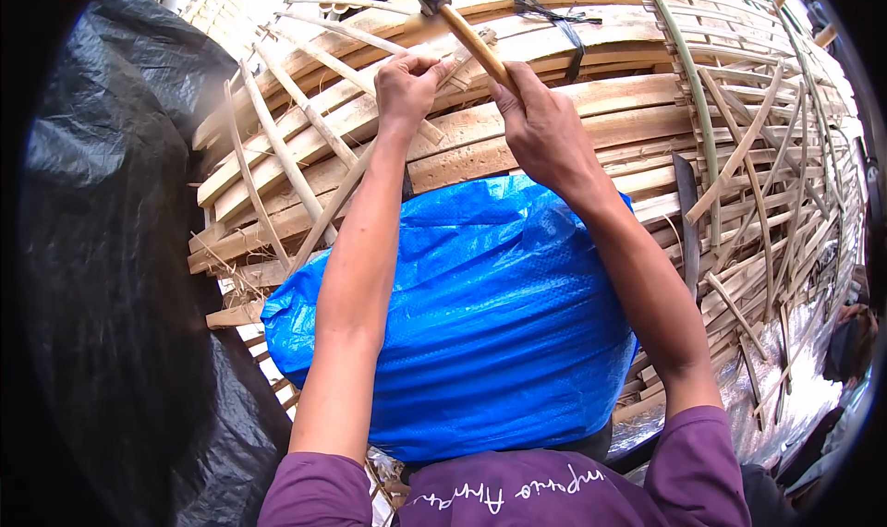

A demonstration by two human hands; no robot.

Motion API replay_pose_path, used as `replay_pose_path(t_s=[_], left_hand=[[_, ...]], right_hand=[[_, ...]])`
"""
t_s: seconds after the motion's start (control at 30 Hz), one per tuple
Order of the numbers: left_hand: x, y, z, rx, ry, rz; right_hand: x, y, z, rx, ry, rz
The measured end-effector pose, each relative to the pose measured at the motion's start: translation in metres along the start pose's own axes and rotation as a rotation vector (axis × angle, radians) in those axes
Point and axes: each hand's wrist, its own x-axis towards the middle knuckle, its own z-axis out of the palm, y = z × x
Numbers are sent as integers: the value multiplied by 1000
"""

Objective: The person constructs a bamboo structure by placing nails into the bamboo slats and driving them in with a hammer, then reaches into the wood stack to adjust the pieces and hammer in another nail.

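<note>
Hammer [469, 41]: raised over the far part of the board stack, its dark metal head up and to the left, its handle slanting down into our right hand.
Hammer's look: plain pale-brown wooden handle, smooth and straight; small, dull head with a rounded face.
Right hand [549, 125]: we grip the handle near its lower end, thumb laid along it.
Left hand [407, 88]: curled closed above the boards, thumb and forefinger together; what they pinch, we cannot tell.
Board stack [601, 97]: long pale boards in front of us, their uneven ends along the left edge.
Bamboo strips [286, 93]: lying across the boards near that left edge.
Black tie [573, 39]: looped over the far edge of the stack.
Blue plastic [499, 314]: shiny and creased, spread over our lap; whether it is a sack or a sheet, and what it may hold, we cannot tell.
Black sheet [111, 241]: wrinkled, hanging beyond the stack's left edge.
</note>
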Motion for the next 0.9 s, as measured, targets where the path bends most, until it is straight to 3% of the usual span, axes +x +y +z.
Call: replay_pose_path(t_s=[0.13, 0.33, 0.4, 0.47, 0.6, 0.8, 0.9], left_hand=[[2, 2, 1, 49, -35, -41], [1, 1, -3, 35, -38, -9], [1, 6, -3, 23, -62, -60], [3, 6, -1, 34, -46, -49], [3, 2, -2, 25, -46, -39], [5, 2, 0, 36, -25, -104], [3, 2, -1, 33, -45, -52]], right_hand=[[2, 11, 6, -127, -42, 43], [1, -3, -2, 112, 61, 13], [2, 8, 3, -96, -44, 47], [1, 12, 3, -108, -78, 62], [-3, -10, 0, 74, 67, -35], [0, -4, 0, -143, -75, 62], [-3, -18, -1, 90, 62, -34]])
